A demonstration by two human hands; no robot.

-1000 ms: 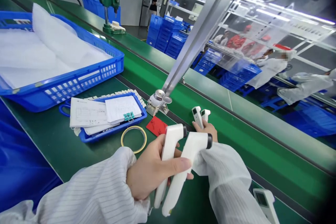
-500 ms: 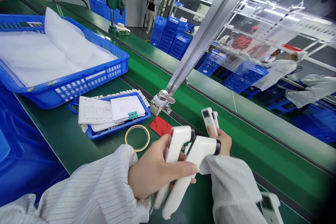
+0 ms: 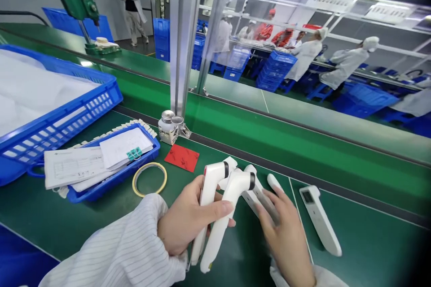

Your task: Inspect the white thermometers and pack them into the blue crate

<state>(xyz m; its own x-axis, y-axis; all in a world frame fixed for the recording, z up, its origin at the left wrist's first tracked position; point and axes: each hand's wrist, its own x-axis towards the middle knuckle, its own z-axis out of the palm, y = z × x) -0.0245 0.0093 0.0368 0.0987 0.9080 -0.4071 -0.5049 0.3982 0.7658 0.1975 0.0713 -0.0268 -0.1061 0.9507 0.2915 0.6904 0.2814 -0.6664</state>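
Observation:
My left hand [image 3: 188, 220] grips two white pistol-shaped handheld thermometers [image 3: 224, 206] side by side, their handles pointing down toward me. My right hand [image 3: 286, 237] lies over two more white devices [image 3: 259, 195], fingers closed across a grey strip on one, close beside the pair in my left hand. Their lower parts are hidden by my fingers. A single white thermometer [image 3: 319, 219] rests on the green belt to the right, apart from both hands, with its dark display facing up. White striped sleeves cover both my wrists.
Left of my hands are a blue tray with papers [image 3: 114, 179], a yellow tape ring [image 3: 149, 179], a red pad [image 3: 182, 158] and a metal canister [image 3: 168, 128]. A blue crate [image 3: 60, 121] holds white foam. An aluminium post [image 3: 182, 31] rises behind. Co-workers stand beyond the glass.
The view has swung, moving the table items left. My right hand has come down and tilted its devices toward the belt, next to the left-hand pair. The single thermometer now shows fully.

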